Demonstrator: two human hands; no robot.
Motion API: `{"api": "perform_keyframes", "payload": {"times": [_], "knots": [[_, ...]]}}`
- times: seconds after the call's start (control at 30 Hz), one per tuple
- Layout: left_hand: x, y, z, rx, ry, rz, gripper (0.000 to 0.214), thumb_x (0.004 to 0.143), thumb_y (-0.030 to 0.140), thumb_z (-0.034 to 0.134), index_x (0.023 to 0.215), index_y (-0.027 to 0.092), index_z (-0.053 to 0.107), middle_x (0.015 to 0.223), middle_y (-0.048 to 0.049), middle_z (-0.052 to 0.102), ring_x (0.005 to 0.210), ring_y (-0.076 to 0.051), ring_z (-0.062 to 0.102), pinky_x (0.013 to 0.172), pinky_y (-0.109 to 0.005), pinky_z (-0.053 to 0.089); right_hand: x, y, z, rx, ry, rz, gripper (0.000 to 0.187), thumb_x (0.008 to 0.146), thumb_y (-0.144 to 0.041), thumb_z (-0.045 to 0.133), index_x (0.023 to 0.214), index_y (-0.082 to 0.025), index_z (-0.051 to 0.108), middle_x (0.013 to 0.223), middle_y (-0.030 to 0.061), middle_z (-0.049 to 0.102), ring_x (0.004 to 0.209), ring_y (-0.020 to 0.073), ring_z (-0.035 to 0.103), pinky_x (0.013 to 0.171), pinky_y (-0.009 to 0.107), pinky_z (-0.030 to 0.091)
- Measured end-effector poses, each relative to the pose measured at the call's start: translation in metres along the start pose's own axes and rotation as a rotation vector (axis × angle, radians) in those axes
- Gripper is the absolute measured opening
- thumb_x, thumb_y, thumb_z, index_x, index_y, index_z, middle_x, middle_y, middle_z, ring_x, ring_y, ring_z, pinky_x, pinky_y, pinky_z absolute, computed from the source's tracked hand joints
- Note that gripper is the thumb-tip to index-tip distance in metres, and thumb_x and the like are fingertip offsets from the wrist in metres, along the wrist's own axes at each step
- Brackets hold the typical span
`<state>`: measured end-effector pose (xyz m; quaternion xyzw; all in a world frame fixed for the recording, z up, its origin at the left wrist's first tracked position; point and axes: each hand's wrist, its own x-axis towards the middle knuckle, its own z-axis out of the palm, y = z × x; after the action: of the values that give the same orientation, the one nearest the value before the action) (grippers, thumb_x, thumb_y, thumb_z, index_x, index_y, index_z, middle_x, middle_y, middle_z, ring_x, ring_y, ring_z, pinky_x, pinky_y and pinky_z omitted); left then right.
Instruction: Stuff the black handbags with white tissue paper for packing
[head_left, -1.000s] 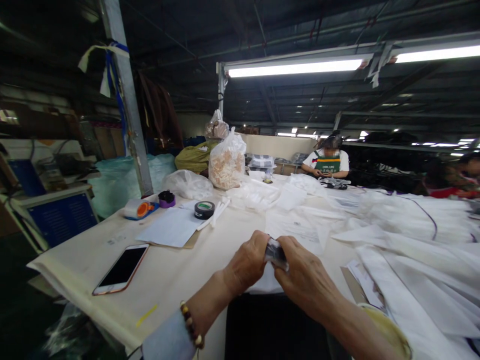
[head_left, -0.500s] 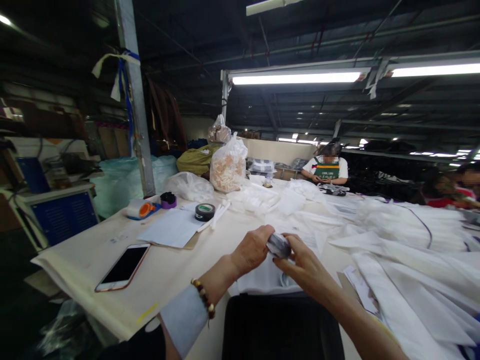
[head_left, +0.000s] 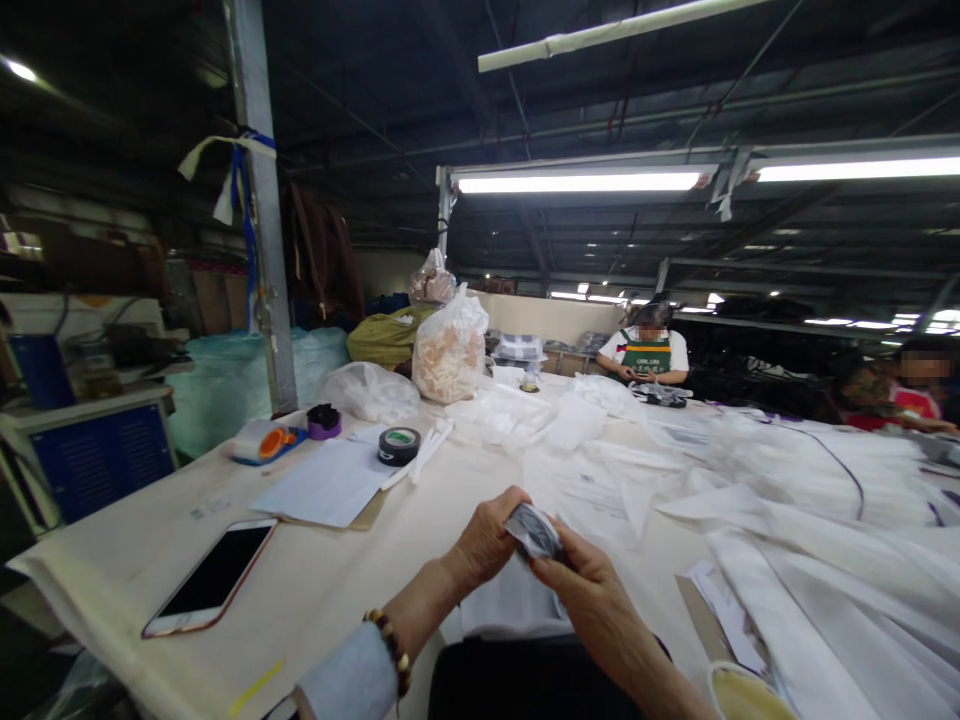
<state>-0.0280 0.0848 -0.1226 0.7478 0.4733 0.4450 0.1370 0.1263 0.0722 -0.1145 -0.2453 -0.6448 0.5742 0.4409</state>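
Between my two hands is a small, shiny grey bundle [head_left: 534,530], perhaps wrapped in clear plastic; its exact kind I cannot make out. My left hand [head_left: 486,540], with a beaded bracelet at the wrist, grips its left end with the fingers curled. On the other end, my right hand [head_left: 589,580] pinches the bundle between thumb and fingers. White plastic or paper [head_left: 499,600] lies under the hands, partly hidden by them. A black, dark-surfaced object [head_left: 517,680] stands just in front of me at the bottom edge.
Left on the table are a phone [head_left: 214,577], pale papers [head_left: 322,490], a roll of black tape [head_left: 399,446] and a tape dispenser [head_left: 262,440]. White sheets [head_left: 825,560] pile up on the right. A cup [head_left: 746,692] is near my right forearm. Another person [head_left: 646,350] works across the table.
My hands have moved slightly left and down in view, still holding the grey bundle, which is now turned differently. The view has shifted, and a cup shows at lower right.
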Motion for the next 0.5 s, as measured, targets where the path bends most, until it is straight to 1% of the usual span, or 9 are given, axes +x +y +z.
{"api": "perform_keyframes", "payload": {"times": [0.1,0.13,0.17,0.23,0.3,0.33,0.37,0.43,0.5], "knots": [[0.006,-0.007,0.001,0.019,-0.045,0.035,0.007,0.082,0.024,0.043,0.080,0.019,0.049,0.073,-0.0005,0.058,0.065,-0.014,0.055,0.062,-0.023,0.044,0.005,-0.006,-0.010,-0.066,-0.046,0.084,0.026,0.068,-0.036,0.067,0.089,-0.022,0.067,0.123,0.0036,0.052,0.111,0.0255,0.044,0.096,0.037,0.029],[0.009,-0.009,0.000,0.025,-0.068,0.060,0.006,0.080,0.023,0.045,0.077,0.019,0.049,0.073,-0.0008,0.057,0.066,-0.015,0.054,0.064,-0.024,0.044,0.007,-0.010,-0.013,-0.081,-0.080,0.117,0.024,0.068,-0.037,0.067,0.086,-0.021,0.067,0.122,0.0042,0.052,0.109,0.0249,0.045,0.095,0.036,0.030],[0.012,-0.011,0.000,0.027,-0.089,0.087,0.005,0.078,0.021,0.046,0.075,0.019,0.048,0.073,-0.0011,0.056,0.067,-0.015,0.053,0.066,-0.026,0.045,0.010,-0.013,-0.015,-0.083,-0.112,0.150,0.023,0.069,-0.037,0.066,0.085,-0.019,0.066,0.116,0.0048,0.054,0.103,0.0236,0.047,0.091,0.035,0.033],[0.018,-0.014,0.000,0.014,-0.116,0.128,0.004,0.076,0.019,0.047,0.072,0.019,0.048,0.073,-0.0019,0.055,0.069,-0.017,0.053,0.070,-0.028,0.044,0.015,-0.016,-0.016,-0.058,-0.145,0.198,0.022,0.071,-0.036,0.063,0.083,-0.018,0.065,0.094,0.0034,0.060,0.085,0.0191,0.051,0.080,0.031,0.036],[0.021,-0.017,0.002,-0.022,-0.098,0.127,0.003,0.076,0.019,0.048,0.074,0.018,0.049,0.076,-0.0033,0.057,0.073,-0.017,0.055,0.072,-0.028,0.045,0.018,-0.012,-0.015,-0.025,-0.125,0.202,0.019,0.072,-0.035,0.062,0.078,-0.017,0.063,0.075,0.0002,0.057,0.072,0.0158,0.049,0.071,0.029,0.036],[0.021,-0.018,0.004,-0.047,-0.075,0.109,0.003,0.077,0.020,0.048,0.077,0.018,0.050,0.079,-0.0041,0.059,0.074,-0.017,0.056,0.071,-0.027,0.045,0.020,-0.008,-0.013,-0.013,-0.105,0.179,0.019,0.072,-0.035,0.062,0.075,-0.017,0.062,0.074,-0.0001,0.056,0.072,0.0158,0.048,0.071,0.028,0.036],[0.020,-0.020,0.006,-0.077,-0.047,0.083,0.006,0.078,0.022,0.048,0.081,0.018,0.050,0.081,-0.0047,0.060,0.075,-0.017,0.057,0.070,-0.026,0.045,0.020,-0.003,-0.012,-0.007,-0.084,0.147,0.018,0.071,-0.035,0.062,0.072,-0.017,0.061,0.077,0.0006,0.057,0.077,0.0171,0.049,0.073,0.029,0.036],[0.017,-0.023,0.012,-0.136,0.003,0.022,0.010,0.080,0.025,0.048,0.086,0.017,0.050,0.082,-0.0047,0.062,0.073,-0.016,0.059,0.068,-0.024,0.046,0.020,0.004,-0.010,-0.030,-0.053,0.089,0.018,0.072,-0.035,0.062,0.068,-0.018,0.060,0.089,0.0028,0.059,0.092,0.0214,0.049,0.083,0.032,0.034],[0.013,-0.027,0.016,-0.176,0.035,-0.031,0.009,0.080,0.025,0.049,0.084,0.017,0.050,0.076,-0.0032,0.063,0.068,-0.014,0.059,0.063,-0.022,0.045,0.020,0.008,-0.010,-0.121,-0.036,0.081,0.018,0.072,-0.037,0.062,0.067,-0.019,0.060,0.098,0.0041,0.059,0.105,0.0252,0.045,0.092,0.035,0.030]]}}
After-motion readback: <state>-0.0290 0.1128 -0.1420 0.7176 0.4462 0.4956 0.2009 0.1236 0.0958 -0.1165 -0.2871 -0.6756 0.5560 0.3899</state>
